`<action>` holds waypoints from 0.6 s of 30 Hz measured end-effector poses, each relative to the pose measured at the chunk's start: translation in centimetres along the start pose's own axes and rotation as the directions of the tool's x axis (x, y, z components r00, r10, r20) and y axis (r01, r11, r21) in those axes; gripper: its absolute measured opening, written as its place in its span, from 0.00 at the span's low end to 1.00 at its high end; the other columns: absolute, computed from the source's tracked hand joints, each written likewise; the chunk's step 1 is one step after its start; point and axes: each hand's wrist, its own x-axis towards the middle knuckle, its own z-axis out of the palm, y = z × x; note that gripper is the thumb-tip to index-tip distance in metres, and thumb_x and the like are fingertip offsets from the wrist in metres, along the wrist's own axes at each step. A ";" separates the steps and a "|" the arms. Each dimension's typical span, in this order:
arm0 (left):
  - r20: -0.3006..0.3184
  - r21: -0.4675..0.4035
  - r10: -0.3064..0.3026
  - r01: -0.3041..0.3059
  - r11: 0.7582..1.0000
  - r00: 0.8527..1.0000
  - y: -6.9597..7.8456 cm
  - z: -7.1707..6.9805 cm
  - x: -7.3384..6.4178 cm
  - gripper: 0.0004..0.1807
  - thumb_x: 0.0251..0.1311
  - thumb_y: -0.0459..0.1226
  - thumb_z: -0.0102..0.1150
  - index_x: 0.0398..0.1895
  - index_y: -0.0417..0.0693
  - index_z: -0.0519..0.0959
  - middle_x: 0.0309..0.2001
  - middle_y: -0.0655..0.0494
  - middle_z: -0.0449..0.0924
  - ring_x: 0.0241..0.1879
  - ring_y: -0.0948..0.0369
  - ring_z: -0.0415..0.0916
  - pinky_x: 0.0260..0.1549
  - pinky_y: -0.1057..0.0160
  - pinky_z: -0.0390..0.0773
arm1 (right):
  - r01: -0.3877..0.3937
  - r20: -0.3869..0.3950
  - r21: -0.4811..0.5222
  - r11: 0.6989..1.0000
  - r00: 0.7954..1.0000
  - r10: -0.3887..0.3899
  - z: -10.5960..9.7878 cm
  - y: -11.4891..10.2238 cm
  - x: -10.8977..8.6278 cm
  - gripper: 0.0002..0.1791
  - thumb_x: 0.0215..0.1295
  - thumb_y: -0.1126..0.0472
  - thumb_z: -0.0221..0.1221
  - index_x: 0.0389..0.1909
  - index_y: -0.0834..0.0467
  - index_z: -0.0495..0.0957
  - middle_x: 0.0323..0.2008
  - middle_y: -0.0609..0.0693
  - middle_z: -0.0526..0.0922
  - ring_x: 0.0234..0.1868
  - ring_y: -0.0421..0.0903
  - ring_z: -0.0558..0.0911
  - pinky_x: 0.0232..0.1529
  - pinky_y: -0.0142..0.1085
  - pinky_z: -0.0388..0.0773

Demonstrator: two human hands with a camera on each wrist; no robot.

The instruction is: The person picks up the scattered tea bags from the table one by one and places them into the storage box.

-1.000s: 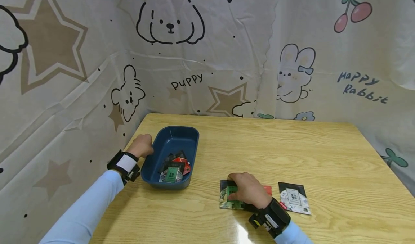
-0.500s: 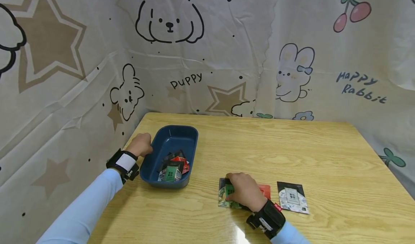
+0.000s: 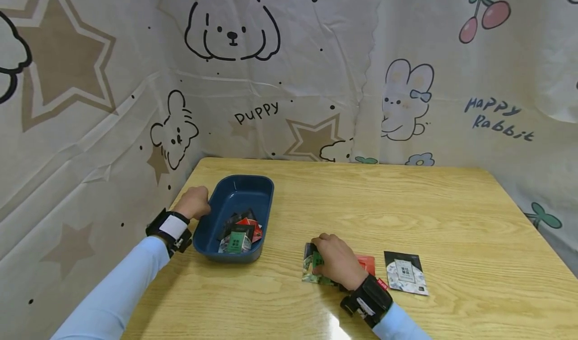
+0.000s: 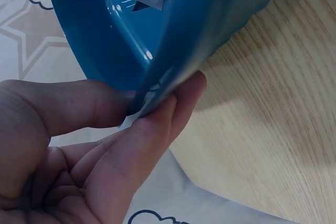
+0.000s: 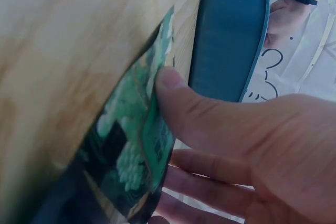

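Note:
My left hand [image 3: 193, 202] pinches the left rim of a dark blue plastic tub [image 3: 244, 195]; the left wrist view shows the thumb inside the rim [image 4: 157, 85] and the fingers outside. Several flat sachets [image 3: 237, 240] in black, red and green lie in the tub's near half. On the right, my right hand [image 3: 339, 264] grips a green and black sachet [image 3: 309, 270] by its edges. In the right wrist view, the thumb is on one edge of this sachet [image 5: 131, 129] and the fingers are on the other side. The hand covers part of it.
A red sachet [image 3: 368, 265] shows partly behind the right hand. A black and white sachet [image 3: 405, 274] lies flat farther right on the wooden table [image 3: 361, 199]. Printed cloth [image 3: 280, 79] hangs behind the table and along its left side.
My right hand has shifted slightly up and left with the green and black sachet, whose left edge now looks tilted. The left hand stays on the tub. The whole view drifts slightly left.

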 end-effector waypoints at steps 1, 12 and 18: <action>-0.004 0.000 0.003 -0.003 1.000 1.000 0.0 0.0 0.0 0.14 0.49 0.23 0.52 0.12 0.45 0.65 0.12 0.58 0.62 0.13 0.62 0.62 0.15 0.66 0.67 | 0.004 0.000 -0.007 1.000 1.000 -0.004 0.1 0.1 0.1 0.34 0.41 0.55 0.77 0.50 0.66 0.79 0.39 0.56 0.79 0.39 0.55 0.79 0.39 0.44 0.77; -0.009 -0.001 0.023 -0.023 1.000 1.000 -0.2 0.0 0.0 0.16 0.48 0.23 0.50 0.11 0.47 0.62 0.11 0.60 0.56 0.11 0.64 0.58 0.14 0.67 0.64 | -0.002 -0.006 0.031 1.000 1.000 0.002 0.2 0.7 0.9 0.36 0.38 0.52 0.78 0.49 0.62 0.76 0.34 0.51 0.71 0.34 0.50 0.70 0.27 0.42 0.69; 0.001 -0.009 0.025 -0.025 1.000 1.000 -0.2 0.0 0.1 0.18 0.47 0.23 0.50 0.09 0.49 0.61 0.10 0.61 0.56 0.10 0.65 0.57 0.13 0.68 0.64 | -0.014 -0.007 0.085 0.996 1.000 0.015 0.3 0.8 1.1 0.34 0.39 0.54 0.78 0.46 0.59 0.71 0.34 0.51 0.76 0.34 0.49 0.75 0.28 0.41 0.71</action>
